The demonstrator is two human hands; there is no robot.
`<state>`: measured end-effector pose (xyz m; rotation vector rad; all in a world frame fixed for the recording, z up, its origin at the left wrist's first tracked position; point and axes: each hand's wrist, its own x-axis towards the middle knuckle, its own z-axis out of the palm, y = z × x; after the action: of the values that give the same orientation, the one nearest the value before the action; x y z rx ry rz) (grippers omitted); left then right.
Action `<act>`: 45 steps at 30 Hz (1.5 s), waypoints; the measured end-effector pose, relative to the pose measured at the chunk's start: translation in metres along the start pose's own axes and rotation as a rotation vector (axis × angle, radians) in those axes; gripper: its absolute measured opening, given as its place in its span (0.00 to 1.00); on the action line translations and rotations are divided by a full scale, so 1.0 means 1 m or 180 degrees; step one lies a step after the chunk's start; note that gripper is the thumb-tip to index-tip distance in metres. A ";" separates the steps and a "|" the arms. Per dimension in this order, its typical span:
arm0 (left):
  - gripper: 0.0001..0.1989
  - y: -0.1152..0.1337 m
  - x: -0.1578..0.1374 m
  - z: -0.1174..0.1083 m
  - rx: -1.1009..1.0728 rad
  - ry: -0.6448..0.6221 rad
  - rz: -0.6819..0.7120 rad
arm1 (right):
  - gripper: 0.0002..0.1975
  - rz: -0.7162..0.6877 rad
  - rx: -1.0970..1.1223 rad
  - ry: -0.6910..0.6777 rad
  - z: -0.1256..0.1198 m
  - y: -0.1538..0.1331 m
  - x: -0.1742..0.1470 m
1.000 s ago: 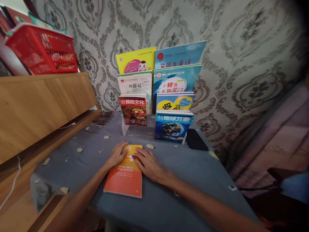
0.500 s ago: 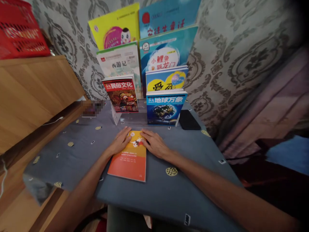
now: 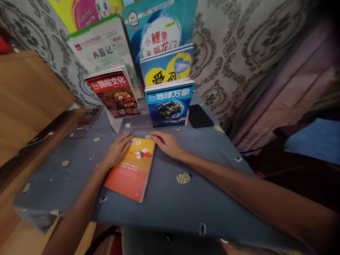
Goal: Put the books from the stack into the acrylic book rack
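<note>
A paperback book [image 3: 130, 173] with a yellow-to-orange cover lies on the cloth in front of me, tilted a little, its page edge showing on the right. Along its upper left side rests my left hand [image 3: 117, 150], fingers stretched out and lying flat, partly over the cover. My right hand [image 3: 168, 143] is at the upper right corner, its thumb and fingertips closed on the book's edge. Just beyond stands a clear display rack [image 3: 115, 124] bearing upright books, among them a red-topped book [image 3: 115, 94] and a blue book with a globe [image 3: 170, 106].
A black phone-like slab [image 3: 200, 116] lies right of the rack. A grey patterned cloth [image 3: 212, 198] covers the table. Wooden furniture [image 3: 32, 95] stands at the left, a pink curtain [image 3: 281, 88] hangs at the right, and patterned wallpaper [image 3: 223, 42] is behind.
My view has tilted down and closer. My left hand has slid outward to the book's left edge, and my right hand has drawn off the cover to its upper right corner.
</note>
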<state>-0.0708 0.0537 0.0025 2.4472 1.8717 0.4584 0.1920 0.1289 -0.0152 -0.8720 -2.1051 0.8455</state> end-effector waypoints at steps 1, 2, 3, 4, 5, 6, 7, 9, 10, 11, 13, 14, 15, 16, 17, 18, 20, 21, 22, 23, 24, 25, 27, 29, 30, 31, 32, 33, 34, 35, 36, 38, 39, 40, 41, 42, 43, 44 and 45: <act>0.25 0.000 0.003 -0.004 0.0197 0.0014 0.0082 | 0.16 0.0139 0.0128 0.0004 -0.001 -0.002 0.000; 0.24 0.002 0.006 -0.009 0.0420 0.0021 0.0140 | 0.15 0.0248 0.0279 -0.0008 -0.001 -0.004 0.000; 0.22 0.006 0.008 -0.014 0.0658 0.0019 0.0161 | 0.15 0.0314 0.0431 -0.0032 -0.002 -0.005 -0.001; 0.21 0.013 0.010 -0.018 0.0894 0.0003 0.0140 | 0.15 0.0346 0.0555 -0.0058 -0.002 -0.007 -0.001; 0.21 0.022 0.010 -0.021 0.1100 -0.0035 0.0083 | 0.15 0.0364 0.0631 -0.0075 -0.002 -0.009 -0.002; 0.20 0.033 0.010 -0.023 0.1269 -0.0089 0.0001 | 0.14 0.0375 0.0663 -0.0088 -0.002 -0.010 -0.002; 0.20 0.046 0.008 -0.023 0.1370 -0.0134 -0.0098 | 0.14 0.0384 0.0670 -0.0100 -0.003 -0.011 -0.002; 0.19 0.073 0.000 -0.019 0.1360 -0.0177 -0.0256 | 0.14 0.0402 0.0672 -0.0115 -0.003 -0.013 -0.002; 0.20 0.086 -0.005 -0.016 0.1333 -0.0132 -0.0300 | 0.14 0.0406 0.0676 -0.0118 -0.004 -0.013 -0.002; 0.21 0.097 -0.011 -0.011 0.1289 -0.0086 -0.0273 | 0.14 0.0404 0.0682 -0.0123 -0.004 -0.014 -0.002; 0.27 0.114 -0.020 -0.002 0.1251 -0.0009 -0.0205 | 0.14 0.0390 0.0690 -0.0121 -0.005 -0.014 -0.003; 0.29 0.119 -0.024 0.002 0.1255 0.0008 -0.0198 | 0.14 0.0386 0.0685 -0.0106 -0.005 -0.014 -0.003; 0.29 0.123 -0.026 0.004 0.1278 0.0003 -0.0221 | 0.14 0.0379 0.0675 -0.0096 -0.005 -0.014 -0.003; 0.29 0.126 -0.027 0.006 0.1318 -0.0027 -0.0267 | 0.14 0.0371 0.0665 -0.0087 -0.005 -0.015 -0.004; 0.28 0.129 -0.027 0.007 0.1370 -0.0083 -0.0320 | 0.14 0.0364 0.0656 -0.0074 -0.005 -0.014 -0.004; 0.27 0.132 -0.026 0.006 0.1428 -0.0164 -0.0371 | 0.14 0.0358 0.0650 -0.0064 -0.005 -0.014 -0.004; 0.26 0.139 -0.023 0.003 0.1566 -0.0358 -0.0477 | 0.14 0.0347 0.0650 -0.0060 -0.004 -0.014 -0.005; 0.25 0.143 -0.021 0.001 0.1635 -0.0459 -0.0519 | 0.14 0.0343 0.0648 -0.0060 -0.004 -0.014 -0.005; 0.25 0.147 -0.019 -0.001 0.1697 -0.0552 -0.0550 | 0.14 0.0343 0.0637 -0.0061 -0.005 -0.014 -0.005; 0.25 0.151 -0.018 -0.003 0.1749 -0.0633 -0.0571 | 0.14 0.0344 0.0622 -0.0067 -0.005 -0.014 -0.005; 0.25 0.154 -0.018 -0.004 0.1792 -0.0695 -0.0585 | 0.14 0.0350 0.0606 -0.0069 -0.005 -0.014 -0.005; 0.24 0.155 -0.017 -0.005 0.1827 -0.0739 -0.0591 | 0.14 0.0359 0.0594 -0.0066 -0.005 -0.014 -0.005; 0.24 0.157 -0.017 -0.007 0.1868 -0.0786 -0.0582 | 0.14 0.0368 0.0578 -0.0055 -0.005 -0.014 -0.005; 0.24 0.157 -0.018 -0.008 0.1880 -0.0814 -0.0556 | 0.14 0.0363 0.0564 -0.0053 -0.006 -0.015 -0.006; 0.23 0.157 -0.018 -0.009 0.1884 -0.0838 -0.0548 | 0.14 0.0359 0.0556 -0.0061 -0.006 -0.015 -0.006; 0.23 0.157 -0.018 -0.010 0.1888 -0.0867 -0.0544 | 0.14 0.0357 0.0550 -0.0077 -0.006 -0.015 -0.006; 0.23 0.157 -0.017 -0.011 0.1893 -0.0902 -0.0554 | 0.14 0.0361 0.0549 -0.0091 -0.007 -0.016 -0.006; 0.23 0.156 -0.017 -0.013 0.1899 -0.0937 -0.0579 | 0.14 0.0366 0.0552 -0.0103 -0.007 -0.016 -0.006; 0.23 0.156 -0.016 -0.015 0.1903 -0.0966 -0.0605 | 0.14 0.0371 0.0557 -0.0112 -0.007 -0.016 -0.006; 0.23 0.156 -0.016 -0.017 0.1897 -0.0991 -0.0617 | 0.14 0.0374 0.0560 -0.0116 -0.008 -0.016 -0.006; 0.23 0.155 -0.016 -0.019 0.1879 -0.1007 -0.0610 | 0.14 0.0377 0.0563 -0.0118 -0.008 -0.016 -0.006; 0.22 0.153 -0.015 -0.023 0.1824 -0.1019 -0.0567 | 0.14 0.0383 0.0570 -0.0120 -0.008 -0.017 -0.006; 0.22 0.152 -0.014 -0.026 0.1798 -0.1021 -0.0551 | 0.14 0.0384 0.0574 -0.0119 -0.008 -0.017 -0.005; 0.22 0.151 -0.013 -0.028 0.1777 -0.1030 -0.0560 | 0.14 0.0385 0.0579 -0.0110 -0.008 -0.017 -0.005; 0.22 0.151 -0.013 -0.030 0.1765 -0.1040 -0.0589 | 0.15 0.0386 0.0588 -0.0089 -0.008 -0.017 -0.005; 0.22 0.151 -0.012 -0.033 0.1754 -0.1048 -0.0625 | 0.15 0.0388 0.0597 -0.0065 -0.007 -0.017 -0.005; 0.22 0.150 -0.011 -0.035 0.1736 -0.1058 -0.0647 | 0.15 0.0382 0.0611 -0.0041 -0.007 -0.017 -0.005; 0.22 0.150 -0.011 -0.036 0.1714 -0.1062 -0.0657 | 0.16 0.0371 0.0629 -0.0013 -0.007 -0.016 -0.005; 0.22 0.149 -0.010 -0.037 0.1683 -0.1050 -0.0645 | 0.16 0.0353 0.0652 0.0014 -0.007 -0.016 -0.005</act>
<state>0.0580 -0.0035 0.0657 2.3551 2.2615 -0.4812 0.1944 0.1183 -0.0010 -0.8854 -1.9396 1.0946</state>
